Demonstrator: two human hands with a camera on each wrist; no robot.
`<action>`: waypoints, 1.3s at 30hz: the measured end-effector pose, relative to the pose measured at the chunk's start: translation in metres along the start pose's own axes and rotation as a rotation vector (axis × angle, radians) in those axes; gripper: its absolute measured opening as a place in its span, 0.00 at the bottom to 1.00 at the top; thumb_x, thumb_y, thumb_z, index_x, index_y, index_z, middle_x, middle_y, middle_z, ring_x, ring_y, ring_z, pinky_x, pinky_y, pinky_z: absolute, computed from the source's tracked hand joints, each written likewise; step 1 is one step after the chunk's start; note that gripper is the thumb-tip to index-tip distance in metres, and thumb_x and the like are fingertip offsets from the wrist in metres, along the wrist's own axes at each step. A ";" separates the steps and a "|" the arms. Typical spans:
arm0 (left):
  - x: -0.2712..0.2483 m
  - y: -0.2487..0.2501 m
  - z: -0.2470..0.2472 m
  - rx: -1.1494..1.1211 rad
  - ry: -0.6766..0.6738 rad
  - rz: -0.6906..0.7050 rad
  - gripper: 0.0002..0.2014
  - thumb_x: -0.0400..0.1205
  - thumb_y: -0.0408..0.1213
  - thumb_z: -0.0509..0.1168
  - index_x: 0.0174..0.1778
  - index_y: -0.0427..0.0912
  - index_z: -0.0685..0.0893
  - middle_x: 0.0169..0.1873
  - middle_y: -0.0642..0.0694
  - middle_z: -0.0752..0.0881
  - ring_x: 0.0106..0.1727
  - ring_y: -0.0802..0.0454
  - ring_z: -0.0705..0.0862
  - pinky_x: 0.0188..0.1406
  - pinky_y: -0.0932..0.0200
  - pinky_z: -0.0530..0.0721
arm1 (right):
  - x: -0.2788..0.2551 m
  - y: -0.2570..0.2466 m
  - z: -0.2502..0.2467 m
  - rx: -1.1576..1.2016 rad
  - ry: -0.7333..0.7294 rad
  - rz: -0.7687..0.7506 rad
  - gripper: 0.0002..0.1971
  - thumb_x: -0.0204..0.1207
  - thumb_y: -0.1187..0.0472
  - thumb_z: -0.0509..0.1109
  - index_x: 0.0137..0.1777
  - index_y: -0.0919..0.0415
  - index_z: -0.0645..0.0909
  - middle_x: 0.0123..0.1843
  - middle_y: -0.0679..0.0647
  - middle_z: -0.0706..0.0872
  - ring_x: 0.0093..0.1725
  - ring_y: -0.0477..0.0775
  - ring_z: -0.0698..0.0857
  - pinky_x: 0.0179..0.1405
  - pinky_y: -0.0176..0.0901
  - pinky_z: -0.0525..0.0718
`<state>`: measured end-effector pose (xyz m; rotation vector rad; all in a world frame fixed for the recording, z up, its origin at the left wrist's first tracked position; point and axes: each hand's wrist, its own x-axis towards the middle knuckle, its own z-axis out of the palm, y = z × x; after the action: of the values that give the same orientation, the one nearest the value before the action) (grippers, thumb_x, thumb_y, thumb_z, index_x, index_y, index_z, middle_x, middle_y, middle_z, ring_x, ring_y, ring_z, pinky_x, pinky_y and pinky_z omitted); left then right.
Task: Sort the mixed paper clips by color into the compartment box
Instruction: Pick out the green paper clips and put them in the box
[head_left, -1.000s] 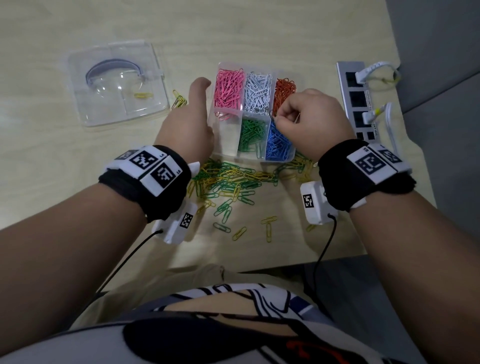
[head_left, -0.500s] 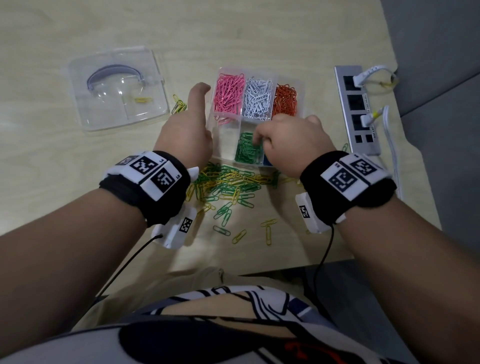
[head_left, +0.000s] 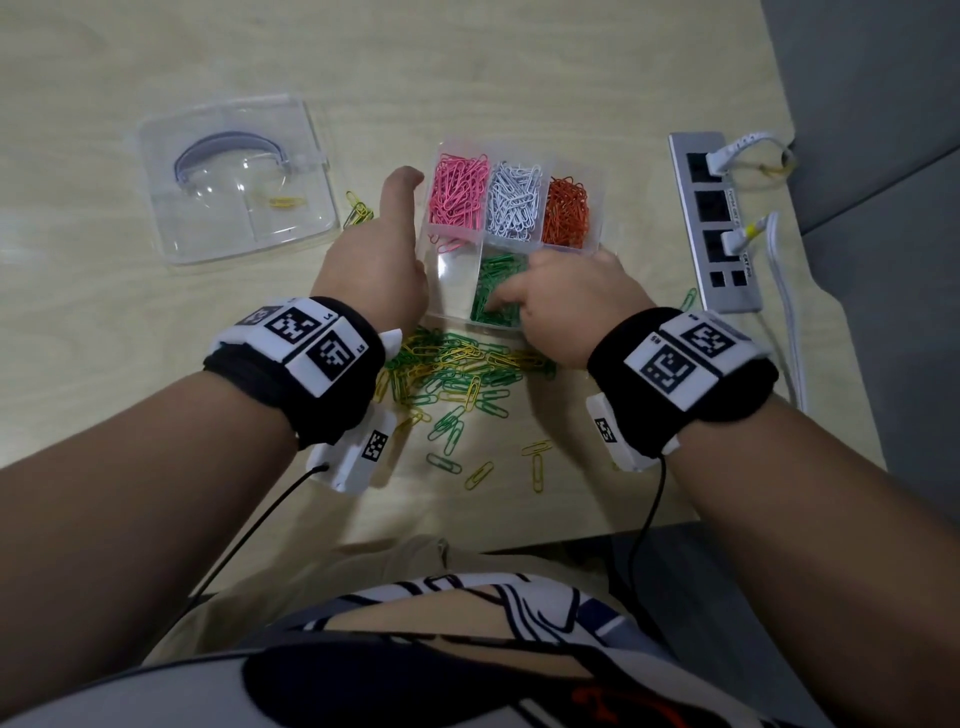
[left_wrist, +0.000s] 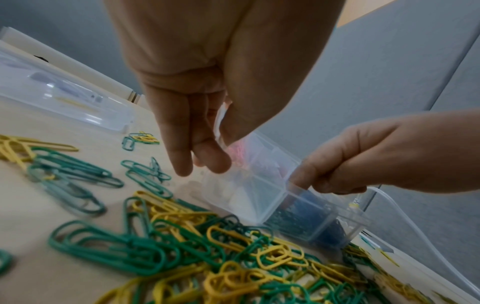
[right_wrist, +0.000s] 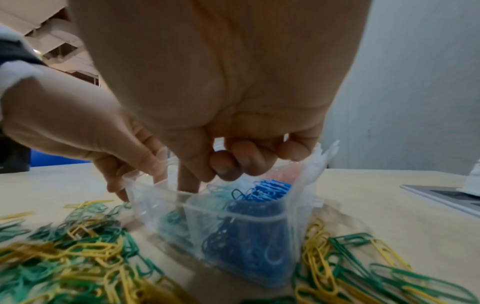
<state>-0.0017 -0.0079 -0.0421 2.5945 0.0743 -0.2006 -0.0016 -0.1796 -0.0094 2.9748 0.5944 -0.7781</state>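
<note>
Sliding left off the blue section, the right hand (head_left: 566, 296) is now dipping curled fingers into the green clips (head_left: 493, 291) of the compartment box (head_left: 597, 208); what they're holding, I cannot tell. Left hand (head_left: 374, 260) is bracing the box's left wall, fingers straight, while the loose pile (head_left: 457, 369) is lying just nearer, below both wrists

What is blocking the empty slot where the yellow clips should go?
Nothing visible. The empty compartment is open on top; the lid lies apart on the table. The left hand sits beside the box, not over that slot.
</note>
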 end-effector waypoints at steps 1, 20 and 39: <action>0.000 0.000 0.000 0.003 0.001 -0.002 0.35 0.78 0.24 0.59 0.80 0.48 0.56 0.34 0.41 0.85 0.34 0.42 0.81 0.33 0.50 0.76 | 0.001 0.000 0.000 -0.002 0.026 0.013 0.24 0.82 0.64 0.56 0.72 0.39 0.75 0.62 0.51 0.80 0.62 0.56 0.79 0.68 0.58 0.68; 0.000 -0.001 0.001 -0.043 0.010 -0.036 0.31 0.80 0.29 0.59 0.79 0.44 0.58 0.35 0.42 0.84 0.37 0.41 0.81 0.37 0.49 0.78 | -0.004 0.022 0.011 0.255 0.356 0.184 0.22 0.81 0.68 0.55 0.70 0.47 0.76 0.61 0.53 0.82 0.54 0.59 0.80 0.63 0.57 0.71; -0.040 -0.034 -0.006 -0.044 -0.135 -0.077 0.05 0.78 0.38 0.65 0.47 0.50 0.85 0.40 0.49 0.85 0.44 0.48 0.81 0.40 0.59 0.70 | -0.021 -0.030 0.055 0.138 0.146 -0.062 0.30 0.77 0.37 0.67 0.77 0.45 0.69 0.62 0.49 0.76 0.62 0.52 0.76 0.56 0.47 0.77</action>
<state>-0.0437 0.0240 -0.0481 2.5293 0.1286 -0.3976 -0.0554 -0.1655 -0.0453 3.1749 0.6677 -0.6345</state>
